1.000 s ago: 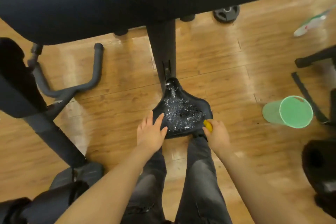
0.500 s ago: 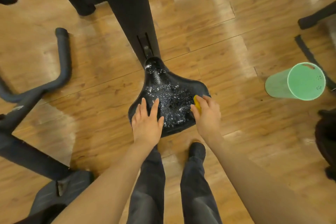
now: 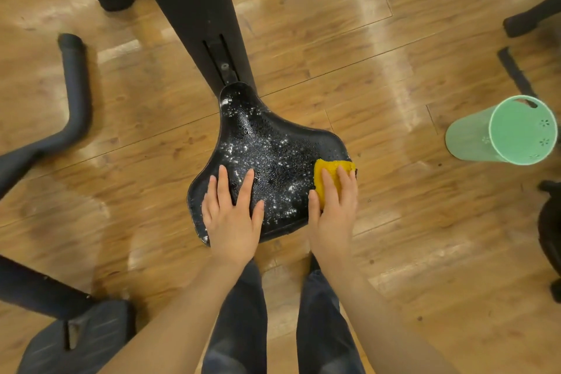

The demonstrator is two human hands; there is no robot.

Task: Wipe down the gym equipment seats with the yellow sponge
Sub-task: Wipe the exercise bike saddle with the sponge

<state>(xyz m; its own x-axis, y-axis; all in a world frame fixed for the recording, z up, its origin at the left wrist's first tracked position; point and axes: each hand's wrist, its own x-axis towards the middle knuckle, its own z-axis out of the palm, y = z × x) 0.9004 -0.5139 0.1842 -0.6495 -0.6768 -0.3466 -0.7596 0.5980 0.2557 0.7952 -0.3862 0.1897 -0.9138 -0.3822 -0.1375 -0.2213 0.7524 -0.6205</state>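
Black bike saddle [image 3: 267, 158], wet and flecked with white foam, above a wooden floor [image 3: 379, 70]. Left hand [image 3: 232, 215] flat on the saddle's rear left, fingers straight and spread. Right hand [image 3: 334, 209] pressing the yellow sponge [image 3: 329, 171] onto the saddle's rear right corner, fingers extended over it. Mint green bin [image 3: 504, 130] well apart at right.
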